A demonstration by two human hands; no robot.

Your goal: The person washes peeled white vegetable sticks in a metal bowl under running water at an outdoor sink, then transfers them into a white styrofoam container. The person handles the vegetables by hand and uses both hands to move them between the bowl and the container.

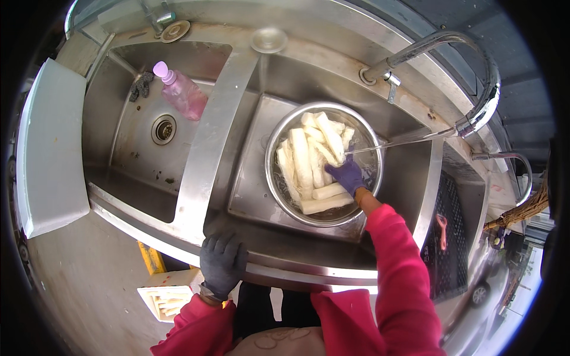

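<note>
Nearby, pink bottle left of steel bowl.

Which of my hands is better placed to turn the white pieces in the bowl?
Probably your right hand: it's inside the metal bowl, by the white pieces. Your left hand is at the sink's front edge.

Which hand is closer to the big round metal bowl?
The right hand: it's inside the bowl, by the white pieces. The left hand is outside it, at the sink's front edge.
</note>
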